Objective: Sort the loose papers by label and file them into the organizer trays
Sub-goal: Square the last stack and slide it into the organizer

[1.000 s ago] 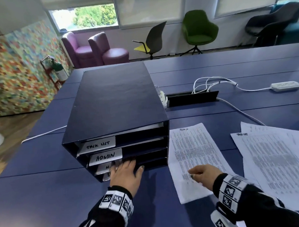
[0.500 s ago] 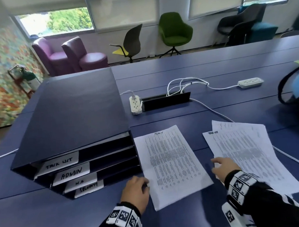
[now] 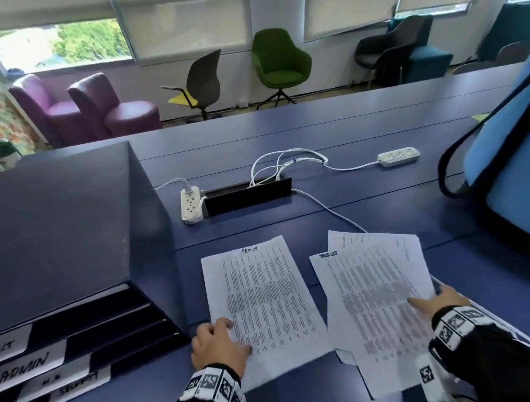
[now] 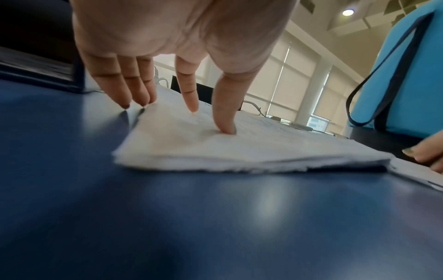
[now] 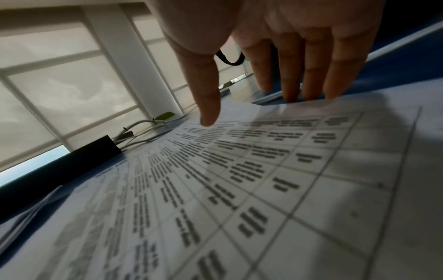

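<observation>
The dark navy organizer (image 3: 76, 224) stands at the left, its trays tagged with white labels, one reading ADMIN (image 3: 25, 367). Just right of it a thin stack of papers headed ADMIN (image 3: 262, 307) lies flat. My left hand (image 3: 218, 344) rests on its near left corner. In the left wrist view the thumb (image 4: 224, 121) presses the ADMIN papers (image 4: 239, 144) while the straight fingers touch the table at their edge. Further right lies a fanned stack topped by a task list sheet (image 3: 374, 302). My right hand (image 3: 435, 299) pinches that sheet's right edge, thumb (image 5: 206, 98) on top, fingertips hidden behind the edge.
Behind the papers are a white power strip (image 3: 191, 205), a black cable box (image 3: 248, 195) and a second strip (image 3: 398, 156), with a white cable (image 3: 328, 210) running toward the right stack. A blue bag with black straps (image 3: 505, 166) stands at the right. Chairs line the far wall.
My left hand left the organizer's lower trays and came to the ADMIN papers' corner. My right hand moved off the ADMIN papers to the right stack's edge. The head view swung right.
</observation>
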{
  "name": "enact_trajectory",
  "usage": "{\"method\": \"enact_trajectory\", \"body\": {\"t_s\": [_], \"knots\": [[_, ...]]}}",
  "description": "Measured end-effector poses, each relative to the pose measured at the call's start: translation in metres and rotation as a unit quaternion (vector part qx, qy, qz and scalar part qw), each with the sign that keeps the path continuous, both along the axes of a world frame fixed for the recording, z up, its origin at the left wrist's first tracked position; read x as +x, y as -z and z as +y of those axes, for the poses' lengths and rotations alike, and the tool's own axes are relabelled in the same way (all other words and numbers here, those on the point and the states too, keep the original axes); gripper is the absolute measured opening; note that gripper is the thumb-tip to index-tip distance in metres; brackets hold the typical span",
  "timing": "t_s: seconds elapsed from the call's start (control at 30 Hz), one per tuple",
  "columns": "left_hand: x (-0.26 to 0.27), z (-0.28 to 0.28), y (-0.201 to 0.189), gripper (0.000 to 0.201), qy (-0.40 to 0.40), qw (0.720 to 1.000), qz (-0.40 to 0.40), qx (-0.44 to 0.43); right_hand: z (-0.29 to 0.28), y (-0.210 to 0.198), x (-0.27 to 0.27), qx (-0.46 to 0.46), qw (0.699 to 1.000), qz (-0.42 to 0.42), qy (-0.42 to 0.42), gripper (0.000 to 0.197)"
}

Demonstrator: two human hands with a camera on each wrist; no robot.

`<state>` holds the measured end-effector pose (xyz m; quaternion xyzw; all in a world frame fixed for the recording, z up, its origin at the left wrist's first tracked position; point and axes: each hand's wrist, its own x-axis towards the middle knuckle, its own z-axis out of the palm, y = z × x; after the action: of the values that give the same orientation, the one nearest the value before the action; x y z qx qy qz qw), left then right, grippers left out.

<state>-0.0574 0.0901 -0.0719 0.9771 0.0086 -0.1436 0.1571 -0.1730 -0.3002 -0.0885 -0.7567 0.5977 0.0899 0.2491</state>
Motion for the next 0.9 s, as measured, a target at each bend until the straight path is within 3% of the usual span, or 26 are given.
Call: {"method": "enact_trajectory", "body": {"t_s": [0.17,0.23,0.37,0.47,0.53,0.63,0.77,0.9], "knots": [[0.014,-0.021,-0.001,0.051,-0.006,0.999,0.038,-0.015,0.004,-0.024,0.001,0.022,0.999,0.026,-0.035,0.065],[0.02,-0.025,-0.001,0.056,-0.03,0.998,0.059,-0.023,-0.001,-0.019,0.003,0.038,0.998,0.02,-0.044,0.069],[0.031,-0.022,0.003,0.087,-0.119,0.988,0.076,-0.067,-0.009,-0.023,0.009,0.056,0.994,0.009,-0.093,0.051],[0.04,-0.016,0.011,0.103,-0.157,0.977,0.087,-0.114,-0.019,-0.025,0.015,0.07,0.987,-0.068,-0.126,0.028],[0.041,-0.017,0.014,0.097,-0.167,0.975,0.079,-0.123,-0.027,-0.035,0.016,0.052,0.983,-0.107,-0.138,0.018],[0.044,-0.021,0.017,0.068,-0.163,0.975,0.091,-0.118,-0.043,-0.054,0.02,0.028,0.973,-0.178,-0.146,0.012],[0.052,-0.024,0.018,0.035,-0.099,0.983,0.127,-0.093,-0.069,-0.082,0.02,0.018,0.955,-0.26,-0.144,0.009],[0.062,-0.028,0.004,0.014,-0.146,0.976,0.018,-0.163,-0.089,-0.105,0.02,0.043,0.934,-0.331,-0.125,0.01]]}}
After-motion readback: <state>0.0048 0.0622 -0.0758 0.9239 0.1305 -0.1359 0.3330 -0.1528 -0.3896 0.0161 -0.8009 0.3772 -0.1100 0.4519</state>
